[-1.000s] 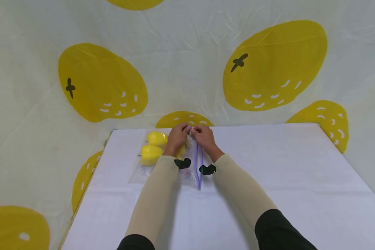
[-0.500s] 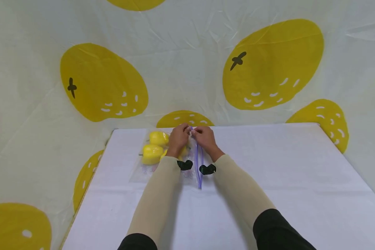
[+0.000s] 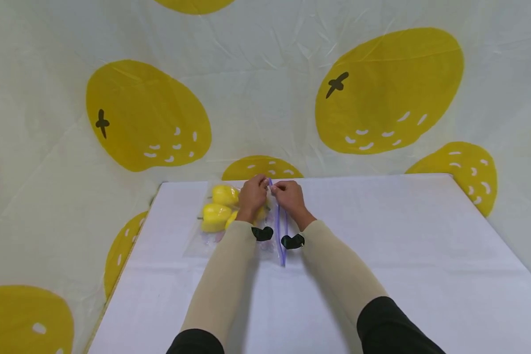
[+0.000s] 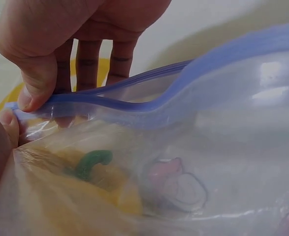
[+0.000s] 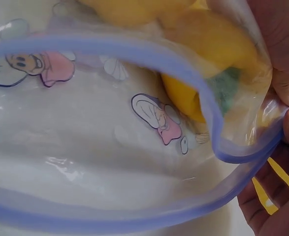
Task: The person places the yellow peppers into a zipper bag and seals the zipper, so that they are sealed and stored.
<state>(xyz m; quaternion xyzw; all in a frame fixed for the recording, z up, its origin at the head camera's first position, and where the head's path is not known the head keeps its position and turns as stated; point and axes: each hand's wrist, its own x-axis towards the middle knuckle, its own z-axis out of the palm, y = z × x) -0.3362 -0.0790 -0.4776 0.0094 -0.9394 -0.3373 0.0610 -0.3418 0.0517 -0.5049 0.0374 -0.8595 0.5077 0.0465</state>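
A clear zip bag (image 3: 199, 248) with a purple-blue zip strip (image 3: 280, 236) lies on the table, its mouth toward the right. Several yellow bell peppers (image 3: 217, 218) are inside it; a green stem (image 4: 92, 163) shows through the plastic in the left wrist view. My left hand (image 3: 253, 197) pinches the bag at the far end of the mouth. Close beside it, my right hand (image 3: 292, 199) pinches the zip strip between thumb and fingers. In the right wrist view the two edges of the zip (image 5: 134, 51) stand apart away from the fingers.
A white-covered table (image 3: 402, 246) extends widely to the right and toward me. Behind its far edge hangs a pale cloth (image 3: 265, 98) printed with large yellow fruit. Pink cartoon prints (image 5: 161, 120) mark the bag.
Both hands stay almost in place at the far end of the zip. Slightly more of the purple strip shows between the fingertips now. The head view has shifted a little.
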